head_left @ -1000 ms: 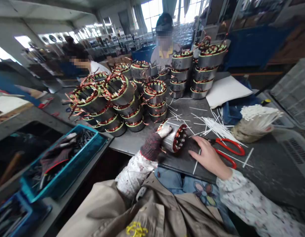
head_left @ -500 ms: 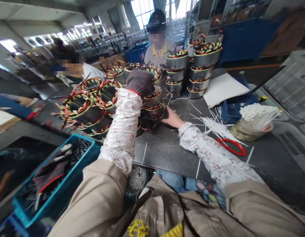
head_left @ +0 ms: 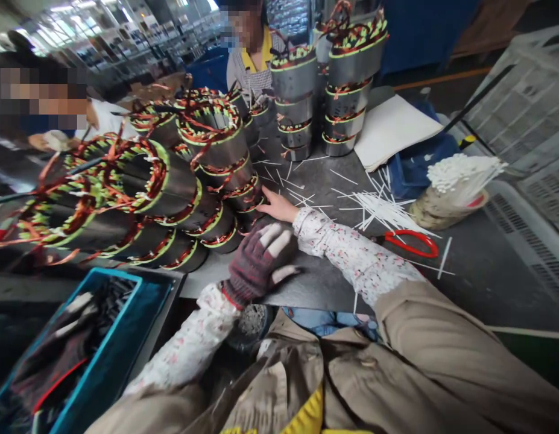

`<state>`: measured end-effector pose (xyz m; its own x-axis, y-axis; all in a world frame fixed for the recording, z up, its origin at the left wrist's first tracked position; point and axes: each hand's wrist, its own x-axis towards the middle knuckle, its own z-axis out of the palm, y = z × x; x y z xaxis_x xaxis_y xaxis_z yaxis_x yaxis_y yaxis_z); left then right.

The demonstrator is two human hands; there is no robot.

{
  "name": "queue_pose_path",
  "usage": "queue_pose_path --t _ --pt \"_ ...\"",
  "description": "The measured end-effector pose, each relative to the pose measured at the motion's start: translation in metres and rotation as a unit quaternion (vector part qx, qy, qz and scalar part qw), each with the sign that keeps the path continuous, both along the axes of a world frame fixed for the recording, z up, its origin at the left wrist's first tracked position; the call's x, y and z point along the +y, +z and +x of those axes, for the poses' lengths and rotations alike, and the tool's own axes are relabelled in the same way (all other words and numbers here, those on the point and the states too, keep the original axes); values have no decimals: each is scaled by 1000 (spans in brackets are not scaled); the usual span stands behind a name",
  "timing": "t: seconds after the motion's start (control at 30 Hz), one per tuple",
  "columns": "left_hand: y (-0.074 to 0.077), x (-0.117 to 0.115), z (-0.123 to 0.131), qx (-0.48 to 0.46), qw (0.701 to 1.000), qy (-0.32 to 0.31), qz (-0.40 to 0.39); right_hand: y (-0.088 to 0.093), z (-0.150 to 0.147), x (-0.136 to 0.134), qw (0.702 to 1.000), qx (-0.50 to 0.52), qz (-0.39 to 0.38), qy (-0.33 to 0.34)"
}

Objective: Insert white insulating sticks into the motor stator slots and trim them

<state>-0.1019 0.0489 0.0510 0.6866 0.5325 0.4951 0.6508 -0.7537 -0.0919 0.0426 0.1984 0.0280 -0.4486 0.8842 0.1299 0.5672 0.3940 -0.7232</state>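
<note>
My left hand [head_left: 263,259], in a dark knitted glove with pale fingertips, hovers over the table's near part with its fingers apart and nothing in it. My bare right hand [head_left: 279,206] reaches left, fingers stretched out, its fingertips at the lower part of a stack of motor stators [head_left: 231,172]. These are steel rings with copper windings and yellow-green edging. More stacked stators [head_left: 170,181] with loose copper leads stand to the left of both hands. Whether the right fingertips press on the stack I cannot tell.
White thin sticks [head_left: 374,208] lie scattered at right, near red-handled scissors [head_left: 412,242] and a bundle of white sticks in a bag [head_left: 451,196]. Taller stator stacks [head_left: 347,108] stand behind. A blue crate [head_left: 138,289] is at lower left. Two people are across the table.
My left hand has come off the top of the stator stack and down toward me. My right hand stays by the stack's lower part. The view has shifted.
</note>
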Motion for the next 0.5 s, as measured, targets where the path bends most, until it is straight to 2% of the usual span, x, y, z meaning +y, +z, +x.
queue_pose_path --t 0.07,0.1,0.13,0.2,0.27,0.37,0.43,0.5 --pt "-43 -2 -24 -11 1000 8 -16 9 20 -19 999 -31 -19 14" --pt "-60 0 -31 -20 1000 10 -21 12 34 -34 998 -49 -8 27" --pt "-74 3 -34 -19 999 11 -34 15 50 -52 997 -71 15 40" --pt "-90 17 -25 -7 997 10 -72 17 88 -95 988 -122 76 47" --pt "-94 40 3 7 994 15 -107 10 130 -141 980 -173 100 -1" --pt "-86 86 59 1 989 65 -133 -18 191 -196 954 -247 106 -130" --pt "-76 121 90 -2 977 132 -165 -44 222 -218 930 -277 119 -209" --pt "-65 157 109 -23 955 219 -201 -66 242 -228 918 -278 134 -248"
